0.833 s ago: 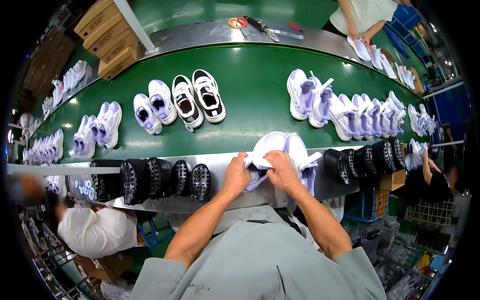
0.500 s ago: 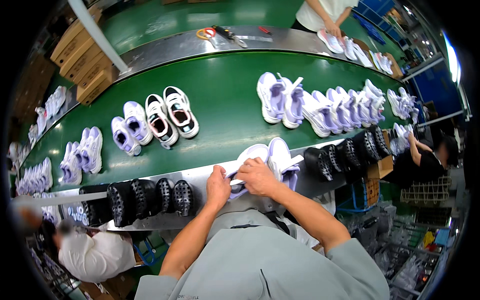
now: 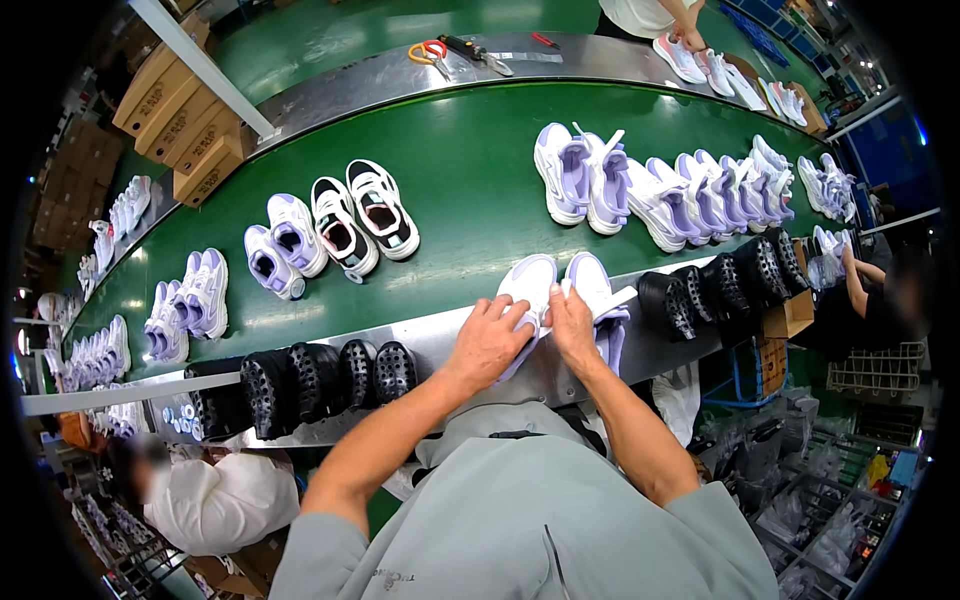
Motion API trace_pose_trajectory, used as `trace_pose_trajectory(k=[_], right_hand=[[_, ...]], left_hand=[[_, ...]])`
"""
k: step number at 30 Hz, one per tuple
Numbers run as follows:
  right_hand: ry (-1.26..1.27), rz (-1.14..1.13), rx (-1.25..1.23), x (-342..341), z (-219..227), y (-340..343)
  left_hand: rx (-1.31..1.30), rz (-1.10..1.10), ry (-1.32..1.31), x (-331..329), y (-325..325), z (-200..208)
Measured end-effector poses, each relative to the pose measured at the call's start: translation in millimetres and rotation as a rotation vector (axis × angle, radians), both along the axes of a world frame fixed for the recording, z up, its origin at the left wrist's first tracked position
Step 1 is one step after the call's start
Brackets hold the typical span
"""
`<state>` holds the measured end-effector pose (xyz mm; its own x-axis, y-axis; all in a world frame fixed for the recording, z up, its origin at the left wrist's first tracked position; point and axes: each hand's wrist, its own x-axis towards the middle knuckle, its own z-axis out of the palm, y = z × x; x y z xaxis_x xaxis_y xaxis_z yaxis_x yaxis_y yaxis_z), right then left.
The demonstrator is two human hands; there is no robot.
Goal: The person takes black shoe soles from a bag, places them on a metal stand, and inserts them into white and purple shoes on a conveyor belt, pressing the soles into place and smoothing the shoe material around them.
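Note:
A white and lavender sneaker (image 3: 529, 277) rests on the metal ledge in front of me, toe pointing away. My left hand (image 3: 490, 340) is closed over its left side and opening, fingers curled onto the upper. From the right, my right hand (image 3: 573, 328) pinches a white strap of this shoe between thumb and fingers; most of the strap is hidden. Close beside it stands the matching sneaker (image 3: 588, 272), its own loose white strap (image 3: 616, 300) sticking out to the right. My right hand partly covers that second shoe.
Black studded shoe forms (image 3: 318, 382) line the ledge at left, more (image 3: 722, 286) at right. The green belt (image 3: 450, 200) carries several white-lavender sneakers (image 3: 700, 195) and a black-white pair (image 3: 368, 212). Scissors (image 3: 428, 52) lie on the far ledge. Co-workers sit left (image 3: 220, 500) and right (image 3: 900, 290).
My left hand has gone from the shoe's left side to over its upper. My right hand has shifted from above the opening to between the two shoes. The view has shifted slightly.

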<state>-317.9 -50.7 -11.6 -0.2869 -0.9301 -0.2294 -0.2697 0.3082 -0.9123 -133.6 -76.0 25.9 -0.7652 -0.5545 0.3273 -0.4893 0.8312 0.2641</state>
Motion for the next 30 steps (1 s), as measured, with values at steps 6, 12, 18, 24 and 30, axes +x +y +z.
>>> trace_pose_trajectory(k=[6, 12, 18, 24, 30], right_hand=[[-0.253, -0.161, 0.171, -7.0, -20.4, 1.9], [-0.143, -0.113, 0.140, -4.5, -27.6, -2.0], [-0.618, 0.184, 0.115, -17.7, 32.7, -1.8], [-0.477, 0.480, 0.255, -36.7, 33.4, -1.1], [-0.335, 0.595, 0.230, -40.2, 61.3, 2.1]], left_hand=[[-0.028, -0.277, -0.187, -5.5, 3.0, -9.8], [0.016, -0.319, -0.174, -15.8, 20.5, -29.2], [0.102, -0.097, 0.039, 13.8, 39.0, -3.9], [0.997, 0.830, -0.006, 8.4, 72.6, -55.1], [1.279, 0.862, 0.012, -8.1, 65.5, -48.4]])
